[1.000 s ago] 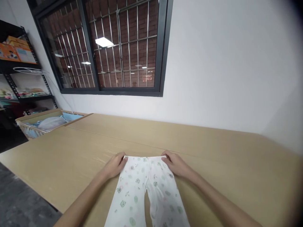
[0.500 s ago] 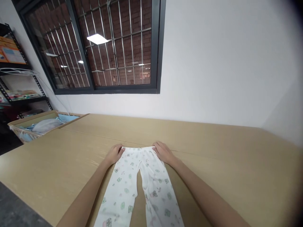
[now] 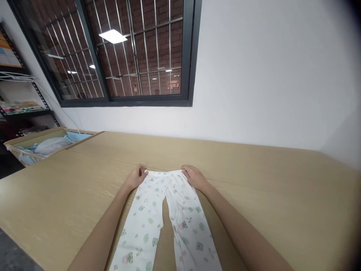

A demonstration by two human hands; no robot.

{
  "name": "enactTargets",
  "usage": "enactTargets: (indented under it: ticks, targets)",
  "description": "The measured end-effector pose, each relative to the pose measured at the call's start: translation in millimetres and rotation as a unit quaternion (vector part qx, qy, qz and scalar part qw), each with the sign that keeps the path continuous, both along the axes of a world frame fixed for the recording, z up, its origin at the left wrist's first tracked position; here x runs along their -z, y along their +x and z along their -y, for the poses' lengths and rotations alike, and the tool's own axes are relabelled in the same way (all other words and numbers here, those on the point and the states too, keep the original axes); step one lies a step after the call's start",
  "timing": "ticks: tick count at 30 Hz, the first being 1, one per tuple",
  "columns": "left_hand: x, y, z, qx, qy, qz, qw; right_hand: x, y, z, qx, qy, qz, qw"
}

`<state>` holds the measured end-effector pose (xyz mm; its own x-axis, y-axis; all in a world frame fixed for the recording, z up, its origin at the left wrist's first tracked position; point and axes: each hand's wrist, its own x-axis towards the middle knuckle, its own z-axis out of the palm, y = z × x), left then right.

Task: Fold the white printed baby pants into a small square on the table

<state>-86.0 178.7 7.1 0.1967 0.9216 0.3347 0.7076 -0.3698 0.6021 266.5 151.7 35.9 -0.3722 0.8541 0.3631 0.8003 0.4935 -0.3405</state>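
Note:
White pants (image 3: 153,210) with a print of small green and pink figures lie spread on the tan table (image 3: 79,195). Their waistband is at the far end, and the two legs run toward me with a gap between them; the leg ends fall outside the view. My left hand (image 3: 137,176) pinches the left corner of the waistband, thumb and fingers closed on the cloth. At the opposite corner my right hand (image 3: 194,177) is closed on the waistband too, its fingertips partly hidden. The waistband is stretched fairly straight between both hands.
At the far left, an open box (image 3: 56,130) holds blue and whitish bagged items. Behind it stands a black shelf rack (image 3: 31,113) with goods on it. A barred window (image 3: 141,56) and a white wall (image 3: 254,75) border the table's back edge.
The camera view has tilted down slightly, so the window and box sit a little higher and further left. Both hands keep their hold on the waistband, and the pants look nearly unchanged.

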Motion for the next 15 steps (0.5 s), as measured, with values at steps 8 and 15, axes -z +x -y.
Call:
enactTargets:
  ticks: [8, 15]
  targets:
    - [-0.5, -1.3, 5.9, 0.013, 0.015, 0.012, 1.000, 0.6, -0.6, 1.3, -0.009, -0.029, -0.038, 0.999]
    - [-7.7, 1.7, 17.3, -0.006, 0.002, -0.003, 1.000, 4.1, -0.5, -3.1, 0.024, -0.013, -0.071, 0.997]
